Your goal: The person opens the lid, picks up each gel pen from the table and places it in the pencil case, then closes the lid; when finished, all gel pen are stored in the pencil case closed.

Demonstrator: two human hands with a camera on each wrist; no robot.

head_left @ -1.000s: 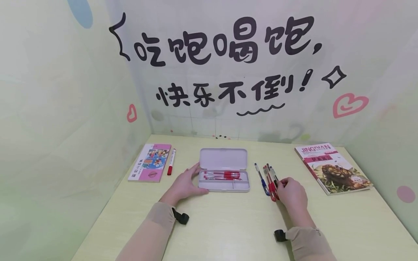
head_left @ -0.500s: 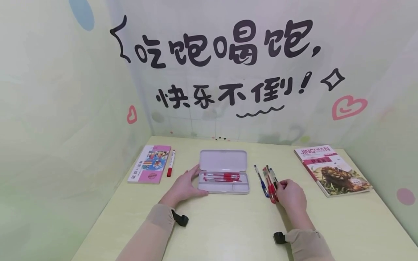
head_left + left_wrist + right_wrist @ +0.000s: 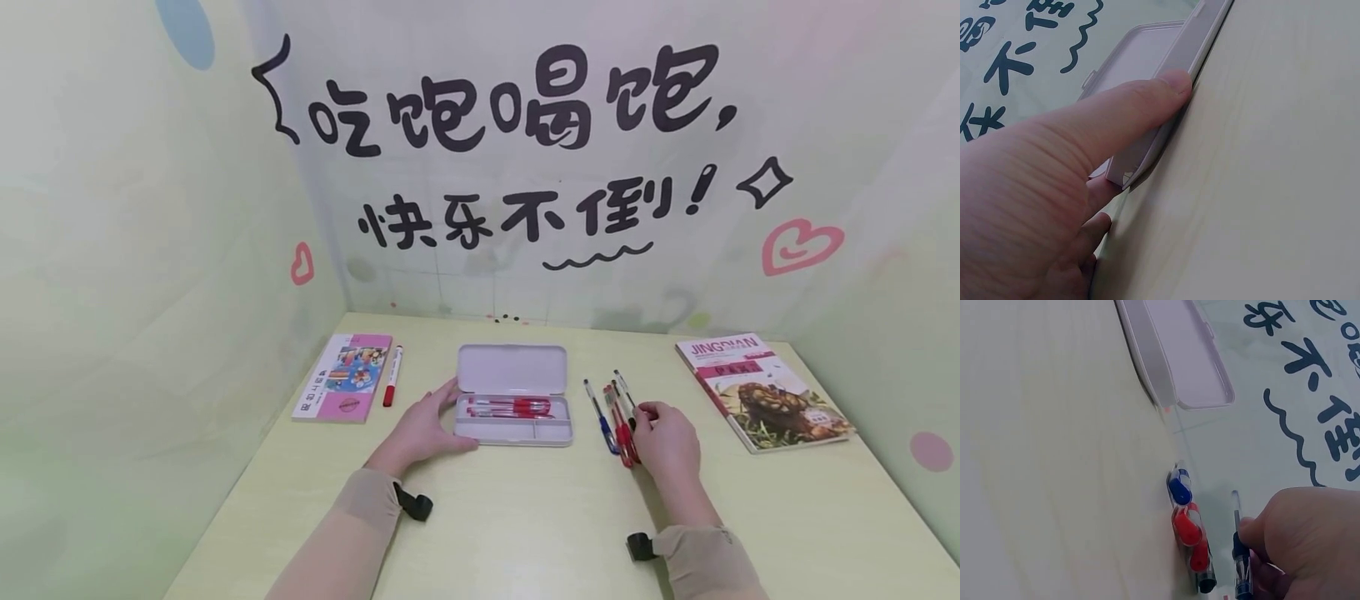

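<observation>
In the head view the open pencil case [image 3: 512, 368] lies on the table [image 3: 525, 525], red pens [image 3: 517, 407] lengthwise in its long compartment, with the left hand [image 3: 423, 425] at its nine o'clock and more pens at its three. The left wrist view shows that hand gripping the corner, thumb against the front wall, presumably to steady it. In the right wrist view, the right hand [image 3: 1300, 544] pinches a dark pen [image 3: 1242, 565], seemingly to separate it from the loose pens [image 3: 1186, 528] at its ten o'clock, though the hidden fingertips are hard to judge.
</observation>
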